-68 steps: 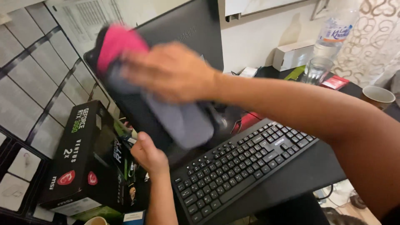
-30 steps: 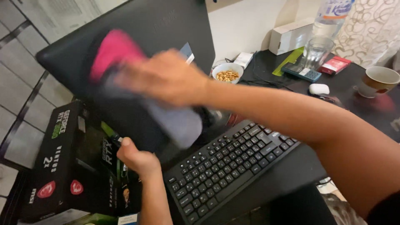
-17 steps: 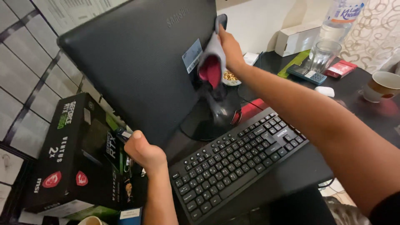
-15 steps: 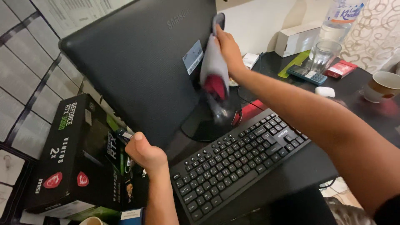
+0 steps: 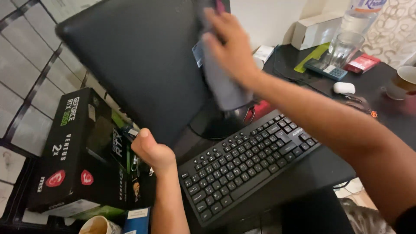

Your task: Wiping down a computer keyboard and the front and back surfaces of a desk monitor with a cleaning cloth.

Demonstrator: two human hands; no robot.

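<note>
**A:** Head view, the only one: the right hand [image 5: 232,47] has slid up the back of the black monitor [image 5: 138,65], pressing the grey cloth [image 5: 223,89] flat against the panel near its right edge. Half a second ago that cloth hung bunched from pinched fingers at the same edge; now it is spread under the palm, blurred with motion.

**B:** So the wiping has shifted from the far left of the panel over to the sticker side. And the left hand [image 5: 151,151]?

**A:** Closed around the monitor's lower corner, thumb up, just as in the earlier frames. It braces the tilted screen while the other hand rubs.

**B:** Fingers of the right hand?

**A:** Spread, holding the cloth against the panel rather than gripping it in a fist. A sliver of pink shows at the very top.

**B:** What crowds the work?

**A:** The black keyboard [image 5: 249,160] lies just below the monitor's round stand [image 5: 214,125]. A black graphics-card box [image 5: 73,151] stands against the left side. Further right, on the dark desk [image 5: 381,104]: a glass [image 5: 344,47], a handset [image 5: 325,69], a white mouse [image 5: 344,88], a cup [image 5: 405,80].

**B:** The cloth's tail dangles close to the stand, and the right forearm passes right over the keyboard.
</note>
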